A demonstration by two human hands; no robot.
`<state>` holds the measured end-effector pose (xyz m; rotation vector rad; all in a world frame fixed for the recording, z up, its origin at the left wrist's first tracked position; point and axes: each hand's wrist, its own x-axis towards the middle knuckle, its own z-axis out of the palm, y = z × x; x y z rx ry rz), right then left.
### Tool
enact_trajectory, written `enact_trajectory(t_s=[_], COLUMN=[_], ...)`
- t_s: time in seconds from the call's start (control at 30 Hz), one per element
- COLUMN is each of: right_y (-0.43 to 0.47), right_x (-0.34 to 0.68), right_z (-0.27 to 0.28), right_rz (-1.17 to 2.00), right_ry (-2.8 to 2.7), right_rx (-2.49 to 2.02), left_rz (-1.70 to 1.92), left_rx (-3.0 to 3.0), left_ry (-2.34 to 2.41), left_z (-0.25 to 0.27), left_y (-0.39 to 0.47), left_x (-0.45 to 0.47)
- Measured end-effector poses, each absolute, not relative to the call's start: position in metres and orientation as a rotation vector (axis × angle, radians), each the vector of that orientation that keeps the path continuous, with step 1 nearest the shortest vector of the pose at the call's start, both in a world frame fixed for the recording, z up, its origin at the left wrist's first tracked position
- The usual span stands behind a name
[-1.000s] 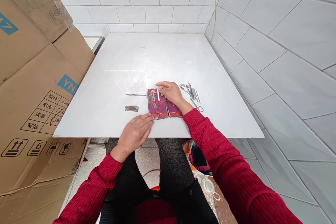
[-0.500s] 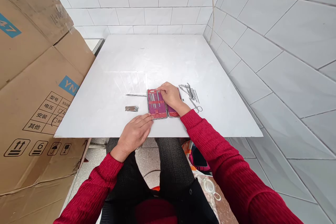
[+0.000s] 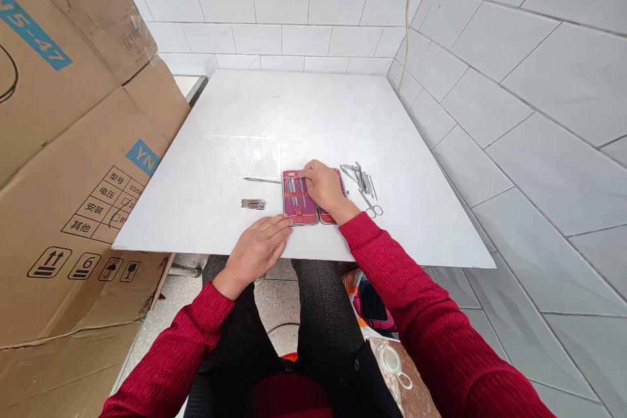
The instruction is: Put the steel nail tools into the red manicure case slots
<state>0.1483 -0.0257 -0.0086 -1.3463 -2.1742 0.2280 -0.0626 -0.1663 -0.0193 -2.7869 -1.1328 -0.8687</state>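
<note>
An unfolded manicure case (image 3: 302, 212) with a purple lining and red trim lies near the table's front edge. Slim metal manicure tools (image 3: 294, 191) sit under the elastic in its left half. My right hand (image 3: 323, 186) bends over the case, thumb and fingers pinched at the upper end of these tools; what is between the fingertips is hidden. With fingers stretched out, my left hand (image 3: 259, 245) touches the case's lower left corner. Left of the case are a nail clipper (image 3: 253, 204) and a thin metal tool (image 3: 262, 179), whose right end meets the case edge.
Right of the case lie small scissors (image 3: 371, 204) and a cluster of metal nippers and clippers (image 3: 360, 177). The white table (image 3: 313, 111) meets a tiled wall (image 3: 529, 111) at right. A large cardboard box (image 3: 93, 157) stands at left.
The whole view has shifted slightly, so the table and case appear farther right. My right fingers remain at the tools and my left fingers at the case corner.
</note>
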Motion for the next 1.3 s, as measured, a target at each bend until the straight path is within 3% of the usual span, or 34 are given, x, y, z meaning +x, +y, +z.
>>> enact_trajectory(t_s=[0.27,0.53,0.93,1.17,1.3], right_y=[-0.036,-0.040,-0.025,-0.022,-0.020], right_x=[0.140,0.079,0.044,0.040,0.055], right_z=[0.011,0.045,0.041,0.050,0.043], right_rz=[0.172,0.064,-0.158,0.002,0.385], right_ry=[-2.193,-2.621,-2.859,-2.931,-2.669], right_rx=[-1.326,-1.370,-1.458,-1.494,-1.377], left_rz=[-0.838,-0.868,-0.880,-0.899,-0.894], left_rx=[-2.787,-2.775,-2.729,-2.710,-2.722], left_ry=[-1.131,-1.110,-1.118,-1.119,-1.126], left_z=[-0.019,-0.023,-0.025,-0.027,-0.026], left_y=[-0.169,-0.170,-0.172,-0.172,-0.171], left_x=[-0.063,-0.063,-0.064,-0.064,-0.064])
